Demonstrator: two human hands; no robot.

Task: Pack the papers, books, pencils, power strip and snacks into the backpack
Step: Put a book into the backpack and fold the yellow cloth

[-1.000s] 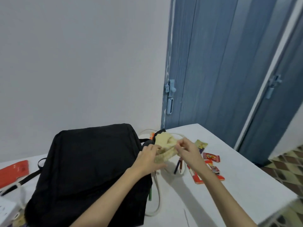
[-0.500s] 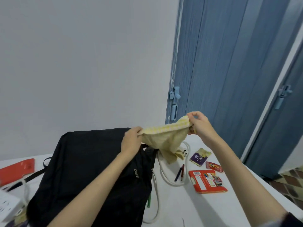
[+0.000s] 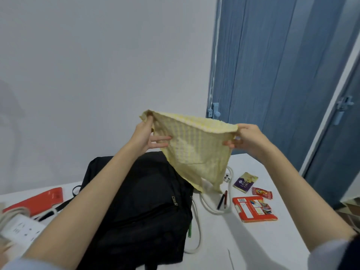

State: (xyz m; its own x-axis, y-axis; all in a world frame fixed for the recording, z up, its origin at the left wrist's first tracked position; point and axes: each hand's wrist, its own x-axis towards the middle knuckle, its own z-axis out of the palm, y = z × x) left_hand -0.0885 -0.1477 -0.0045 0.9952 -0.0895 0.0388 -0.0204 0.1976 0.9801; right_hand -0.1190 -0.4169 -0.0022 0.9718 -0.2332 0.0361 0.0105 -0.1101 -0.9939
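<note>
At far lower left a white power strip (image 3: 21, 228) lies on the surface (image 3: 253, 246), a red book (image 3: 37, 200) just behind it. The black backpack (image 3: 140, 207) fills the lower centre, zipped as far as I can tell. Mid-frame, the left hand (image 3: 145, 136) pinches one top corner of a yellow cloth (image 3: 196, 151), other fingers straight; the right hand (image 3: 246, 140) grips the opposite corner. Beneath the hanging hem lie two pencils (image 3: 223, 199) and a white cord (image 3: 210, 208). At right: a purple snack (image 3: 245, 182) reading "LAYER CAKE", a red packet (image 3: 262, 193), a red box (image 3: 254, 209), both unreadable. Lowered carelessly, the cloth could sweep the pencils away.
</note>
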